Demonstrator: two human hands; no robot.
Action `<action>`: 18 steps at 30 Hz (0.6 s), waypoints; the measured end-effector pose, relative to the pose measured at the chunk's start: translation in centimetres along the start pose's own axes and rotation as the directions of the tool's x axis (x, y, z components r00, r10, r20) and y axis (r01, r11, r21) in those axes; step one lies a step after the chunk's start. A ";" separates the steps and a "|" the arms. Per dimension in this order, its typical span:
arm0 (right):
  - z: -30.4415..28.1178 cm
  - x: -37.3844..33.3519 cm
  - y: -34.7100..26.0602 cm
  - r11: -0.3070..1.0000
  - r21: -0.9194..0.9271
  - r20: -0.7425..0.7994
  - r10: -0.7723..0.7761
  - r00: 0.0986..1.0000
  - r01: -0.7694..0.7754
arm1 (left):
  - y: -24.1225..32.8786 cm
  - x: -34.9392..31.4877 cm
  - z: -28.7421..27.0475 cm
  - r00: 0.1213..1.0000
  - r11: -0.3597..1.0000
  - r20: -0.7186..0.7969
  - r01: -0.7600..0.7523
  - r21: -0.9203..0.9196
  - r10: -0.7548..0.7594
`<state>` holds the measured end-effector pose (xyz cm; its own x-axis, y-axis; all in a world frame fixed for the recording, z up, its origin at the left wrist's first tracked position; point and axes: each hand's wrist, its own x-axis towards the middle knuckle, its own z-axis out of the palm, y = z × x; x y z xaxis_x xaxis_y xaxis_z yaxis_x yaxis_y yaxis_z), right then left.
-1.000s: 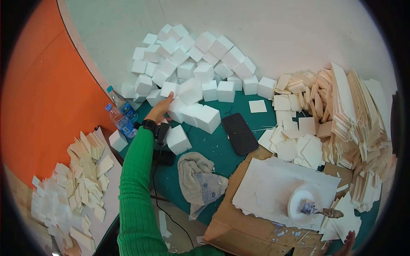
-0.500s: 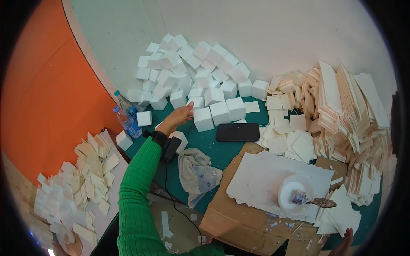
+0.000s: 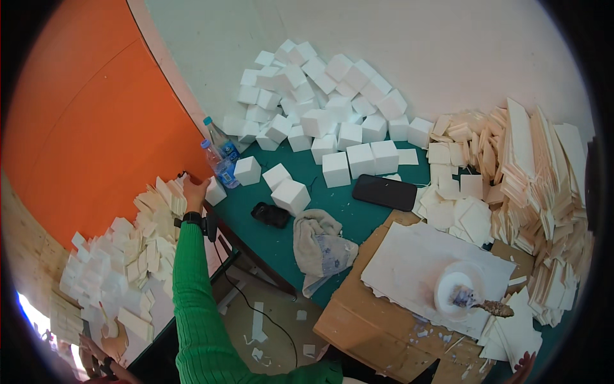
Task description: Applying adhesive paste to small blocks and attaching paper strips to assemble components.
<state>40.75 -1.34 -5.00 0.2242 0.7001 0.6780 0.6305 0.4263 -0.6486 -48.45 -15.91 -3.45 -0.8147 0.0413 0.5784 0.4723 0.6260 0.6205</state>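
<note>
My left hand [image 3: 196, 194], on a green-sleeved arm with a black wrist strap, reaches to the left edge of the green table. Its thumb stands apart from the fingers. It is beside a white cube [image 3: 215, 191] and over the edge of a pile of thin cream pieces [image 3: 150, 221]; whether it touches a piece I cannot tell. My right hand [image 3: 524, 368] shows only in part at the lower right, fingers apart, close to some flat white sheets [image 3: 511, 329]. Three white cubes [image 3: 361, 160] stand in a row, with a large heap of cubes [image 3: 300, 86] behind them.
Two plastic bottles [image 3: 222, 168] stand at the orange panel. A black phone [image 3: 384, 192], a towel [image 3: 320, 246] and a small black object [image 3: 270, 215] lie on the table. A white bowl [image 3: 441, 294] with a brush rests on paper over cardboard [image 3: 358, 320]. Another person's hand [image 3: 96, 351] is lower left.
My left hand has moved left, from beside the row of cubes to the table's left edge. The view has shifted, and the black object behind my arm now shows.
</note>
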 end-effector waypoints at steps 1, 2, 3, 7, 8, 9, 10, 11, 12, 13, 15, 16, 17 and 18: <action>0.1 0.0 -0.1 1.000 0.002 0.003 -0.001 1.000 0.001 | -1.7 0.1 0.4 0.999 0.999 0.048 -0.012 0.030 0.010; 0.2 0.0 -0.3 1.000 -0.001 0.004 -0.004 1.000 0.004 | -3.3 0.2 0.8 0.995 0.998 0.100 -0.025 0.058 0.019; 0.1 0.1 -0.4 1.000 -0.006 0.004 -0.009 1.000 0.009 | -4.2 0.2 1.2 0.988 0.996 0.154 -0.039 0.082 0.026; -0.5 0.1 -0.7 0.999 -0.002 0.007 -0.036 0.999 0.036 | -5.3 -0.2 1.7 0.942 0.977 0.329 -0.128 0.171 0.065; -0.7 0.0 -0.8 0.999 0.000 0.008 -0.046 0.999 0.046 | -4.4 -0.7 1.8 0.939 0.978 0.338 -0.127 0.163 0.066; -0.8 0.0 -0.9 0.999 -0.011 0.006 -0.048 0.999 0.048 | -3.6 -1.1 1.4 0.942 0.954 0.336 -0.116 0.278 0.017; -1.0 0.0 -1.0 0.998 -0.025 0.001 -0.055 0.998 0.055 | -0.8 -2.2 0.6 0.942 0.918 0.335 -0.110 0.382 -0.027; -1.1 0.1 -1.0 0.998 -0.025 -0.001 -0.059 0.998 0.059 | 1.3 -2.6 -0.9 0.946 0.866 0.317 -0.102 0.490 -0.068; -1.1 0.0 -1.0 0.998 -0.022 -0.001 -0.061 0.998 0.061 | 2.5 -2.8 -2.1 0.946 0.865 0.319 -0.107 0.490 -0.064; -0.9 0.1 -1.1 0.998 -0.024 -0.002 -0.056 0.998 0.056 | 3.4 -3.0 -3.1 0.942 0.885 0.333 -0.119 0.450 -0.042; -0.3 0.6 -1.3 0.997 -0.013 0.018 -0.073 0.997 0.073 | 4.7 -3.7 -4.9 0.933 0.916 0.359 -0.143 0.374 -0.001; 0.0 0.7 -1.4 0.997 -0.009 0.027 -0.080 0.996 0.080 | 5.2 -4.1 -5.4 0.932 0.915 0.363 -0.150 0.376 0.004; 0.1 0.7 -1.3 0.997 -0.017 0.020 -0.077 0.997 0.077 | 6.0 -4.5 -5.3 0.895 0.971 0.417 -0.219 0.097 0.160; 0.3 0.7 -0.9 0.997 0.009 0.018 -0.078 0.997 0.078 | 7.0 -5.0 -5.1 0.846 0.945 0.424 -0.265 -0.191 0.323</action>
<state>40.16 -1.06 -4.02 0.1605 0.6749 0.7203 0.6391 0.4850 -0.5969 -39.41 -15.70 0.68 -0.6797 0.5675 0.4648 0.7263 0.4319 0.5347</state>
